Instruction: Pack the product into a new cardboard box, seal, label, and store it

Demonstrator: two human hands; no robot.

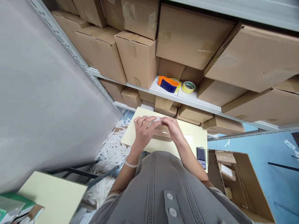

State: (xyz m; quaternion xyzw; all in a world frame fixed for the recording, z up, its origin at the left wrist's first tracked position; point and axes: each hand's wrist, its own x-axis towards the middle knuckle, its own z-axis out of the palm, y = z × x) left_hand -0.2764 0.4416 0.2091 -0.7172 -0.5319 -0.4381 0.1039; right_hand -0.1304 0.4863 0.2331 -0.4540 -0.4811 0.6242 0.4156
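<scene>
Over a small taped cardboard box (161,133) on the pale yellow table (187,127), both hands hold a thin white piece, which looks like a paper label (158,119). My left hand (144,128) is closed on the left part of it, thumb and fingers pinching. From the right, my right hand (171,127) pinches its other end between thumb and fingertips. The hands partly cover the label and the box top. Clear tape shines on the front of the box.
A phone (201,157) lies at the table's right edge. Ahead, shelves hold cardboard boxes (136,59), an orange-and-blue tape dispenser (167,84) and a tape roll (188,87). An open carton (251,183) with small boxes stands right; paper strips (112,149) litter the floor left.
</scene>
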